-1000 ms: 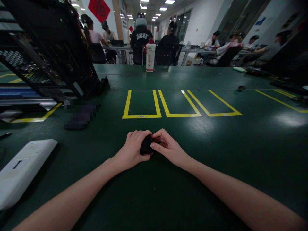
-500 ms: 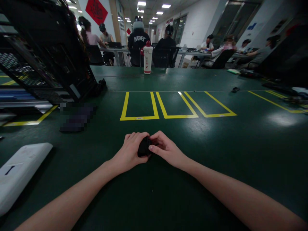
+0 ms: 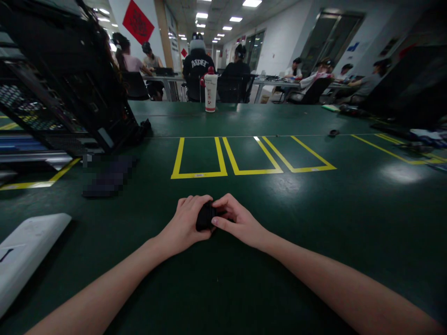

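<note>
A small dark black object (image 3: pixel 205 217), rounded like a little case, is between my two hands near the middle of the green table (image 3: pixel 223 288). My left hand (image 3: pixel 186 221) wraps round its left side, thumb below and fingers over the top. From the right, my right hand (image 3: pixel 234 218) pinches its edge with thumb and fingertips. Much of the object is covered by the fingers, so its exact kind does not show.
Yellow tape outlines (image 3: pixel 199 176) lie beyond my hands. A black computer case (image 3: pixel 70 83) stands left, with a dark blurred flat item (image 3: pixel 111 177) before it. A white device (image 3: pixel 31 251) lies at near left. A white and red bottle (image 3: pixel 210 93) stands at the back. People sit beyond.
The view has shifted slightly, so the scene sits a little lower and further left. Both hands keep hold of the black object, with barely any finger movement.
</note>
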`<state>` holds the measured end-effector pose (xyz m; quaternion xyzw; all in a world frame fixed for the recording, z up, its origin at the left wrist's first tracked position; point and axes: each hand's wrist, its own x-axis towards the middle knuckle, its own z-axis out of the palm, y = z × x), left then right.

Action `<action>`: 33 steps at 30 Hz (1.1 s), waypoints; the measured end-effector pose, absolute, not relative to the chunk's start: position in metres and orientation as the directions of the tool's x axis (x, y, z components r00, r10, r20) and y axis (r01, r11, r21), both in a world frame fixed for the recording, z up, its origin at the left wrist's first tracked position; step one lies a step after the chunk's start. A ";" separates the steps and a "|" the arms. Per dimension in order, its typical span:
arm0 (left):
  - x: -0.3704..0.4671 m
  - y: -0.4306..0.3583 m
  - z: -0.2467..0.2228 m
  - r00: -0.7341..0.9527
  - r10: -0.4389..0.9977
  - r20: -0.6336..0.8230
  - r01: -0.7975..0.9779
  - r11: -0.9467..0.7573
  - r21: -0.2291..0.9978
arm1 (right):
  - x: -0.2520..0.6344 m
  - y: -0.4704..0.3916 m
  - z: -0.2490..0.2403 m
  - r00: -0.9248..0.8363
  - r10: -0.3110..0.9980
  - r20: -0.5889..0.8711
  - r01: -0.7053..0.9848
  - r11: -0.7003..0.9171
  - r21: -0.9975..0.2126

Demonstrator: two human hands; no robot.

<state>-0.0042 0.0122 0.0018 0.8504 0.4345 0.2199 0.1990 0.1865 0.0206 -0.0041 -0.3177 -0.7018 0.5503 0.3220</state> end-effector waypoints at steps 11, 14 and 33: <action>-0.006 0.010 0.003 0.531 0.821 0.210 0.646 -0.553 0.526 | 0.187 0.020 -0.004 -0.632 0.768 0.104 0.104 0.217 -0.971; -0.006 0.010 0.003 0.534 0.819 0.211 0.645 -0.556 0.524 | 0.187 0.020 -0.004 -0.630 0.768 0.112 0.116 0.236 -0.965; -0.006 0.008 0.003 0.539 0.811 0.228 0.645 -0.571 0.508 | 0.184 0.018 -0.008 -0.600 0.793 0.103 0.068 0.179 -0.982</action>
